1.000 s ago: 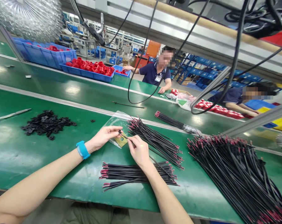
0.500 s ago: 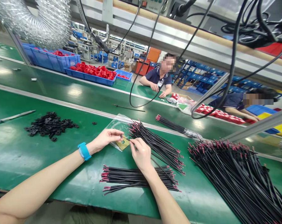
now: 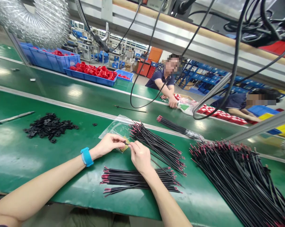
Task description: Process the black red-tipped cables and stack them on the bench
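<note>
Fingers pinched, my left hand point(image 3: 111, 143) grips the end of a black cable above a clear plastic bag point(image 3: 116, 126) and a small yellowish piece point(image 3: 125, 148). My right hand point(image 3: 139, 155) is closed on the same cable close beside it; the cable's rest trails out behind the hand to the lower right. Whether a small part sits on the cable end between the fingertips is too small to tell. Two bundles of black cables with red ends lie by my right hand, one beyond it point(image 3: 158, 146) and one under the forearm point(image 3: 125, 177).
Small black parts point(image 3: 50, 126) are heaped at left, near a pen-like rod point(image 3: 12, 119). A large cable pile point(image 3: 241, 176) fills the right. Blue bins point(image 3: 90, 78) of red parts stand across the bench. Two people sit opposite. Black cords point(image 3: 235, 60) hang overhead.
My hands have drawn closer together over the yellowish piece, which is now more covered. The person opposite has reached toward the plastic bag on their side.
</note>
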A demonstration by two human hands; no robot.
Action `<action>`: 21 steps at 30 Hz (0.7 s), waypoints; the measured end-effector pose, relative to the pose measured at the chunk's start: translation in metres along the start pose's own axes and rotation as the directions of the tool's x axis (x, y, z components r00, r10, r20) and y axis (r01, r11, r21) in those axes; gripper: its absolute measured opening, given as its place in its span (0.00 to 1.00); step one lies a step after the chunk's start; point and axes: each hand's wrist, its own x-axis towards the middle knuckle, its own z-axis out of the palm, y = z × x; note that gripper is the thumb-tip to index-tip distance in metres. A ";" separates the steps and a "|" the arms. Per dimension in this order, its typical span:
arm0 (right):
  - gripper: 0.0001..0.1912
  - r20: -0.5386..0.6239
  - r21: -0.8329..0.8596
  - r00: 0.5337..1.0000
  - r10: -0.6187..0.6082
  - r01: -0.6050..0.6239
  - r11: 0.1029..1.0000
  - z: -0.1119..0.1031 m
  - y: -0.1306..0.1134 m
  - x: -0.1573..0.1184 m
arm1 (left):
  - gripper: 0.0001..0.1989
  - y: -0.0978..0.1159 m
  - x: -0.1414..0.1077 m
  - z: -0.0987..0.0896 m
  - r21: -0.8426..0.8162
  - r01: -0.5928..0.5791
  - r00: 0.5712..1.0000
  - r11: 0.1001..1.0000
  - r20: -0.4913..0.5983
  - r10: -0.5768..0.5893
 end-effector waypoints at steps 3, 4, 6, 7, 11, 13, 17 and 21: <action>0.16 0.073 0.199 0.993 0.088 -0.101 0.975 -0.001 -0.002 0.001 | 0.13 0.003 -0.004 0.004 0.070 -0.116 0.993 0.991 0.011 0.115; 0.16 0.101 0.274 0.988 0.113 -0.137 0.952 -0.001 -0.002 0.002 | 0.12 0.004 -0.005 0.005 0.096 -0.143 0.990 0.985 0.019 0.142; 0.16 0.156 0.409 0.977 0.147 -0.200 0.890 0.000 -0.001 0.002 | 0.10 0.009 -0.007 0.005 0.176 -0.200 0.980 0.964 0.054 0.193; 0.16 0.180 0.465 0.971 0.157 -0.224 0.857 0.001 0.000 0.003 | 0.10 0.011 -0.008 0.005 0.226 -0.234 0.972 0.946 0.081 0.221; 0.15 0.244 0.588 0.955 0.171 -0.286 0.757 0.004 0.001 0.003 | 0.09 0.015 -0.011 0.002 0.368 -0.339 0.939 0.866 0.195 0.284; 0.15 0.248 0.595 0.952 0.177 -0.294 0.748 0.005 0.001 0.003 | 0.09 0.015 -0.010 0.001 0.387 -0.359 0.931 0.849 0.215 0.295; 0.15 0.194 0.579 0.960 0.200 -0.277 0.767 0.005 -0.001 0.003 | 0.09 0.013 -0.007 -0.001 0.350 -0.338 0.939 0.873 0.180 0.292; 0.11 0.060 0.537 0.977 0.205 -0.205 0.818 0.005 -0.005 0.004 | 0.11 0.004 -0.003 -0.001 0.156 -0.209 0.975 0.965 0.103 0.195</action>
